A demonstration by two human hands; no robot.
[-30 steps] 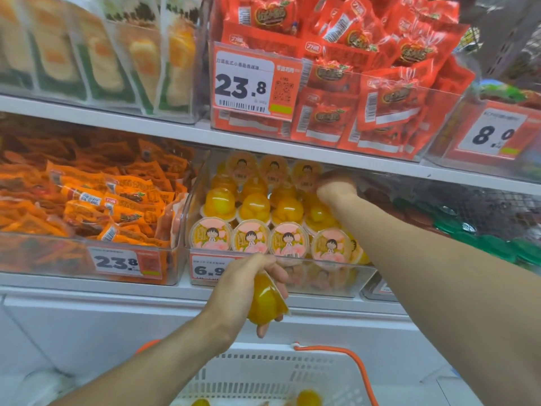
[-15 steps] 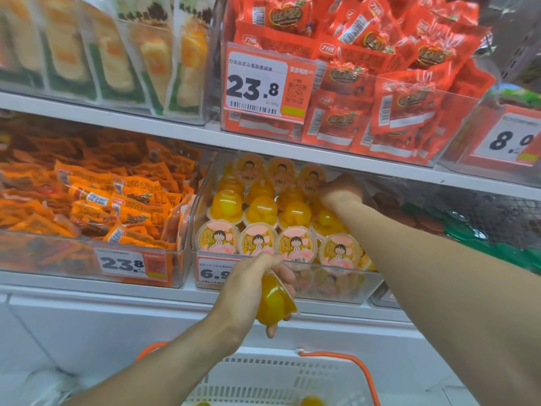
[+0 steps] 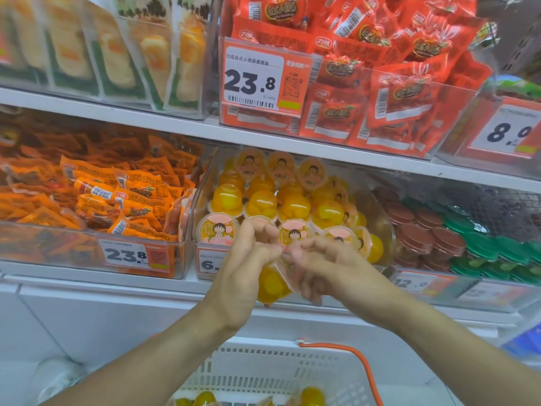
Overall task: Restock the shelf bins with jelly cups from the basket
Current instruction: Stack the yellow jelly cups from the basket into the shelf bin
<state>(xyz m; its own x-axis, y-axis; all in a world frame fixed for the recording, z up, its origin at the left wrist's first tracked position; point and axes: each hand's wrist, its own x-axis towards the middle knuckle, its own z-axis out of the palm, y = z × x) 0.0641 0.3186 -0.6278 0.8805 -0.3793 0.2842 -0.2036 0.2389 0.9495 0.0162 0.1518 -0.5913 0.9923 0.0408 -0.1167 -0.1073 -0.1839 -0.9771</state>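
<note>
**A jelly cup passes between two hands at the front of the bin**

Both hands meet just in front of the clear jelly bin (image 3: 205,200) on the middle shelf. The left hand (image 3: 246,268) has its fingers curled round a yellow jelly cup (image 3: 273,284), holding it on its side with the lid turned to the right. The right hand (image 3: 325,268) is touching the cup at the lid end, fingers bent toward it; the blur hides whether it already grips the cup or only meets it.

The step in hand looks like a handover: the cup goes from the left hand to the right so it can be placed in the bin. That bin already holds rows of cups, lids facing out along the near edge and more stacked behind, up toward the shelf above.

Next, the taking hand needs a firm hold before the left lets go, then a lift over the near wall into a gap. The right side of the bin seems the least packed, though I cannot tell how much room is there.

Below, near the camera, the white basket (image 3: 263,364) with its orange handle (image 3: 360,361) has more yellow cups (image 3: 311,397) waiting.
</note>
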